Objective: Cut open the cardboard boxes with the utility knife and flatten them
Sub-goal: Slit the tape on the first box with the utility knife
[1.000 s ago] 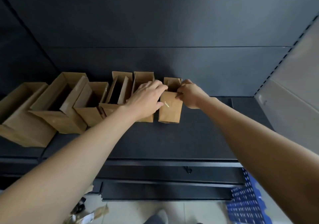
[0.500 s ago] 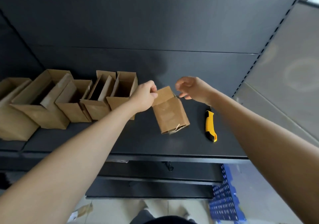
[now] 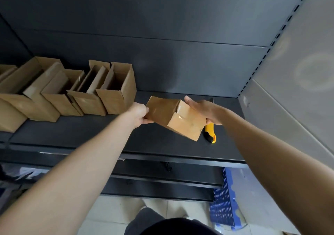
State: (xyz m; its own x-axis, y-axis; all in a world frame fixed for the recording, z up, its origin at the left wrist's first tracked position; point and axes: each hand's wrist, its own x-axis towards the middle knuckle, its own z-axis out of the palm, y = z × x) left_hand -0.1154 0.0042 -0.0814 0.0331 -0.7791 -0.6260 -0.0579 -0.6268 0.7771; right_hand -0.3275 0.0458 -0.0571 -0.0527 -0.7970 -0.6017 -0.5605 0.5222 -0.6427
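Right now we stand at a dark metal shelf (image 3: 90, 135), both arms stretched out over its deck. Left of our grip, a row of open cardboard boxes (image 3: 115, 91) stands along the shelf with mouths up, the nearest one just beside our left hand. Below our grip and to its right, a blue perforated crate (image 3: 224, 204) sits on the floor. Between our hands we hold one small cardboard box (image 3: 173, 117), tilted, with clear tape across its right end. We cannot tell whether its lowest corner touches the deck. Our left hand (image 3: 139, 113) grips the box's left end, fingers curled under it. Our right hand (image 3: 204, 108) clasps the taped end, fingers along the far side and thumb on the near side. Just under that hand the yellow and black utility knife (image 3: 209, 133) lies flat on the shelf, partly hidden.
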